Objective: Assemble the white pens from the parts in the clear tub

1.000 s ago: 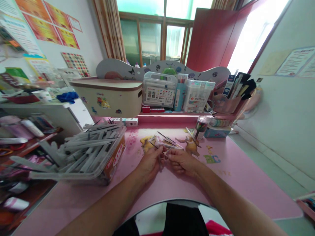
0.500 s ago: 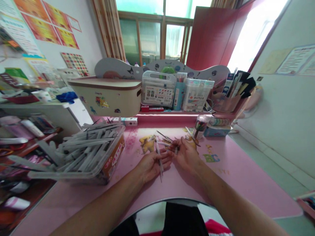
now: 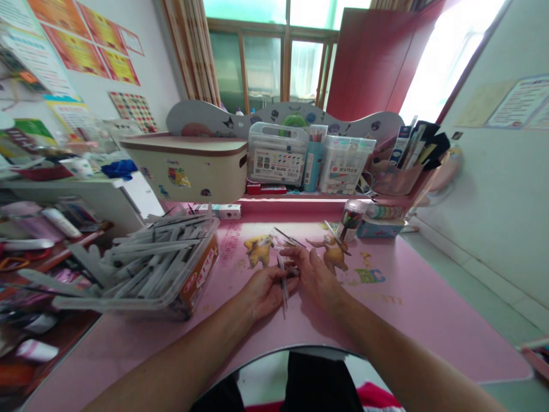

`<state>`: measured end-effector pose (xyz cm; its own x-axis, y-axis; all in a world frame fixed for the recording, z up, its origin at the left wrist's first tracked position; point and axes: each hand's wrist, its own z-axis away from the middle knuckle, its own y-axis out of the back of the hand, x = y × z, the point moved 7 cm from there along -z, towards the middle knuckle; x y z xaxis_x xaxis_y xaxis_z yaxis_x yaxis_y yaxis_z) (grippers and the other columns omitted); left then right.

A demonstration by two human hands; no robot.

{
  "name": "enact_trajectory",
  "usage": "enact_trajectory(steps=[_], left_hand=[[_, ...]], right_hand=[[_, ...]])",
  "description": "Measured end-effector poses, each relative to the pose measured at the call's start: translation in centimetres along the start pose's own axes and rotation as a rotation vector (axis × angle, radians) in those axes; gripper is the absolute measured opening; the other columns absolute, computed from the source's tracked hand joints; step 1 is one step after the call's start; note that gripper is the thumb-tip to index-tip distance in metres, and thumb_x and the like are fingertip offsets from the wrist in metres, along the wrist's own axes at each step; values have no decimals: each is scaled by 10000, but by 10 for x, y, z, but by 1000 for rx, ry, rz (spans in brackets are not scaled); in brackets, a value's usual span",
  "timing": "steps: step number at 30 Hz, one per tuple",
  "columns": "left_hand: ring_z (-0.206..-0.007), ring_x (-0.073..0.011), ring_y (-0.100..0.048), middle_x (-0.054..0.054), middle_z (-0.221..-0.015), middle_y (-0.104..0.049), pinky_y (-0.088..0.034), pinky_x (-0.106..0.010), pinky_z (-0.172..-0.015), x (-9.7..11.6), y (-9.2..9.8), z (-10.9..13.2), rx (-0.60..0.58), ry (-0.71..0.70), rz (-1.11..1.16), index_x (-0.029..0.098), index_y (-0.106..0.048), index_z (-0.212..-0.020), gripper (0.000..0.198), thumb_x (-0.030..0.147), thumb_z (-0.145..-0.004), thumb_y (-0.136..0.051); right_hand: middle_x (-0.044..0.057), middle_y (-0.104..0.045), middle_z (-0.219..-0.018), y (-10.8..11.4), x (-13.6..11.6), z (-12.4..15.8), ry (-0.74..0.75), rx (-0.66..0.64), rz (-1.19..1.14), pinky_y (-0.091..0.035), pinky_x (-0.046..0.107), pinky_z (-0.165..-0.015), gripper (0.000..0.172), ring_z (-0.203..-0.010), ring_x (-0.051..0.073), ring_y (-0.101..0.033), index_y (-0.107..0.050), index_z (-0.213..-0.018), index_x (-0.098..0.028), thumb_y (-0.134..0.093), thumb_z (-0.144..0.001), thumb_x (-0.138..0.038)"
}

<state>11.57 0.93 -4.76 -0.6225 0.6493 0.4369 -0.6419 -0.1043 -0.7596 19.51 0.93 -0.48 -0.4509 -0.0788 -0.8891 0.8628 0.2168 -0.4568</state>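
Observation:
Over the middle of the pink desk, my left hand [image 3: 266, 294] is turned palm up. Its fingers close around a slim whitish stick [image 3: 283, 292], pen-like, which slants down towards me. My right hand [image 3: 318, 279] meets it from the right, fingers curled and fingertips against the left fingers. What the right fingertips grip is hidden between the hands. Just beyond them lie several thin sticks [image 3: 288, 236], some dark and some pale. To the left, a clear plastic bin [image 3: 171, 300] is heaped with long, cloudy-white slim pieces [image 3: 150, 252].
A clear jar of pens [image 3: 350, 220] and a blue box [image 3: 380, 228] stand at the right back. One more thin stick [image 3: 333, 232] leans near the jar. On the shelf are a lidded cream box [image 3: 189, 171], a marker case [image 3: 277, 157] and a pink holder [image 3: 394, 178].
My right hand has moved left, its fingers coming together with the left hand's. The stick in my left hand has shifted slightly to the right.

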Motion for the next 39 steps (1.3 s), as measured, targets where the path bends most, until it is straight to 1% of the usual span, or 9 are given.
enact_trajectory(steps=[4, 10, 16, 19, 23, 27, 30, 35, 39], left_hand=[[-686, -147, -703, -108, -821, -687, -609, -236, -684, 3, 2, 1, 46, -77, -48, 59, -620, -903, 212, -77, -811, -487], [-598, -119, -673, -83, -750, -686, -554, -187, -542, 15, -1, 16, 113, -171, -232, 117, -594, -840, 144, -4, -865, -520], [-655, -156, -660, -95, -782, -682, -530, -223, -592, 48, -66, 88, -213, -301, -606, 119, -658, -773, 97, 23, -788, -650], [-673, -180, -641, -80, -757, -676, -519, -249, -618, 82, -78, 127, -207, -345, -759, 140, -685, -773, 217, -63, -752, -613], [-682, -170, -617, -40, -719, -643, -451, -198, -598, 170, -43, 158, 182, -468, -611, 120, -685, -907, 358, -107, -809, -427], [-635, -117, -493, 8, -701, -644, -317, -112, -593, 239, -15, 171, 459, -559, -940, 80, -701, -973, 376, -154, -774, -485], [-650, -118, -474, 39, -648, -627, -279, -87, -596, 256, -5, 169, 537, -596, -1081, 87, -707, -970, 380, -156, -792, -475], [-645, -89, -495, 43, -616, -602, -285, -51, -626, 260, 7, 164, 529, -634, -974, 53, -703, -840, 403, -198, -801, -390], [-678, -82, -542, 42, -664, -662, -326, -56, -678, 266, -1, 169, 508, -769, -1170, 89, -707, -837, 375, -146, -842, -414]], right_hand=[[71, -625, -1040, -1, -14, 1, 54, -15, -10, -443, 371, -922, 538, -998, 248, -554, -661, -932, -252, -587, -726, -744], [55, -616, -937, 35, -19, -4, 157, 258, 33, -475, 355, -861, 377, -957, 239, -573, -624, -846, -247, -588, -783, -617], [50, -596, -918, 46, -3, -11, 104, 227, 151, -475, 325, -695, 271, -842, 220, -567, -597, -875, -254, -631, -780, -506], [31, -581, -856, 45, 0, -10, -7, 211, 121, -452, 299, -617, 292, -737, 188, -557, -569, -896, -256, -686, -738, -471], [23, -578, -847, 45, -2, -6, -88, 221, 117, -433, 279, -550, 285, -692, 176, -556, -558, -929, -260, -703, -723, -392], [17, -582, -836, 40, -2, -6, -77, 190, 118, -460, 281, -567, 286, -655, 154, -554, -564, -914, -244, -706, -691, -354], [15, -586, -824, 41, 0, -7, -65, 192, 149, -481, 284, -591, 286, -651, 148, -558, -574, -900, -233, -707, -674, -347], [10, -594, -821, 43, 1, -8, -69, 183, 117, -481, 270, -580, 288, -649, 142, -559, -581, -893, -237, -717, -660, -338], [9, -591, -815, 47, 5, -10, -76, 193, 113, -489, 279, -580, 305, -641, 142, -558, -584, -893, -233, -736, -651, -338]])
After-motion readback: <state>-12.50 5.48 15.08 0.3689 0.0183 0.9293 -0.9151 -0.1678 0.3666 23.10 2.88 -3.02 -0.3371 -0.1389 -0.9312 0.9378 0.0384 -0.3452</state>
